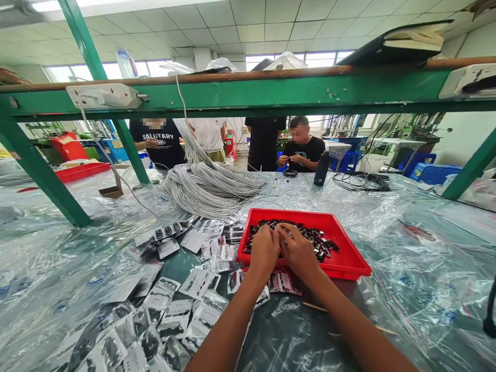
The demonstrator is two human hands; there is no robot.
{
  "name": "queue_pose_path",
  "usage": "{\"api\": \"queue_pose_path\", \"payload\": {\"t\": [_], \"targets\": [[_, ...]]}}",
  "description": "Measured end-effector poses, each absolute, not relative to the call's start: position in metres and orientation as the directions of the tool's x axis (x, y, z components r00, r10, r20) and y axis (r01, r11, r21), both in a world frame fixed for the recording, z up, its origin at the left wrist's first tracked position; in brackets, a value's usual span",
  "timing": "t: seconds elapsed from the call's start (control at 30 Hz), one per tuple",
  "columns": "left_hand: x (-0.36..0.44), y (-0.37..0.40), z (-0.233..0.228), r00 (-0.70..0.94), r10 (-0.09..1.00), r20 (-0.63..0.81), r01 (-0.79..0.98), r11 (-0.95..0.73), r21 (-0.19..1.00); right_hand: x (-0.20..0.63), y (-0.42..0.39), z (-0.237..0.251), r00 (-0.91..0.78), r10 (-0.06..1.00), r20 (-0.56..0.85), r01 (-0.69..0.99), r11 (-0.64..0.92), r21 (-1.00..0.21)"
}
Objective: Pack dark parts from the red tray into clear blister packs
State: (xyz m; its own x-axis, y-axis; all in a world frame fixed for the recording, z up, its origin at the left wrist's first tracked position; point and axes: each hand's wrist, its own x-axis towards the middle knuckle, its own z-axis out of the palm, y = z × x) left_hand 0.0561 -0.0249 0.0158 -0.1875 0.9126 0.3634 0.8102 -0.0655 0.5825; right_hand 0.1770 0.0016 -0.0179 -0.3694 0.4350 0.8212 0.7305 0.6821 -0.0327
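Observation:
My left hand (pixel 265 250) and my right hand (pixel 297 249) meet over the near side of a red tray (pixel 351 261). Fingers of both hands are bent inward and pressed together at the tips. Whatever lies between them is too small or too covered to make out. Many small dark, shiny pieces (pixel 321 243) fill the left and middle of the tray, beneath and behind my fingers. Close to my left wrist, flat clear packets (pixel 199 283) with white labels and dark contents lie spread over the table.
Behind the tray sits a big coil of grey cable (pixel 213 188). A dark bottle (pixel 321 168) and a black cable coil (pixel 360 182) stand farther back. A green beam (pixel 248 95) crosses above the plastic-covered table (pixel 418 289). Several people are on the far side.

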Motion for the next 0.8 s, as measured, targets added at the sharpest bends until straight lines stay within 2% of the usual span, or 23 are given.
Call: {"api": "queue_pose_path", "payload": {"t": [0.2,0.33,0.4,0.5,0.67,0.8], "targets": [[0.053,-0.024,0.011,-0.161,0.916,0.368,0.773,-0.115,0.624,0.179,0.006,-0.019,-0.307,0.481,0.821,0.598,0.769,-0.227],[0.051,-0.021,0.006,-0.172,0.918,0.357,0.647,-0.168,0.744,0.18,0.011,-0.023,-0.277,0.5,0.82,0.548,0.783,-0.293],[0.049,-0.019,0.004,-0.198,0.922,0.333,0.528,-0.185,0.829,0.179,0.011,-0.026,-0.291,0.485,0.825,0.573,0.779,-0.255],[0.047,-0.017,0.004,-0.22,0.951,0.216,0.361,-0.126,0.924,0.178,0.009,-0.032,-0.355,0.44,0.825,0.623,0.769,-0.142],[0.046,-0.02,0.008,-0.2,0.964,0.176,0.226,-0.129,0.966,0.182,0.005,-0.033,-0.446,0.366,0.817,0.657,0.754,0.021],[0.048,-0.022,0.008,-0.209,0.966,0.153,0.081,-0.139,0.987,0.184,0.003,-0.023,-0.48,0.351,0.804,0.642,0.765,0.048]]}}
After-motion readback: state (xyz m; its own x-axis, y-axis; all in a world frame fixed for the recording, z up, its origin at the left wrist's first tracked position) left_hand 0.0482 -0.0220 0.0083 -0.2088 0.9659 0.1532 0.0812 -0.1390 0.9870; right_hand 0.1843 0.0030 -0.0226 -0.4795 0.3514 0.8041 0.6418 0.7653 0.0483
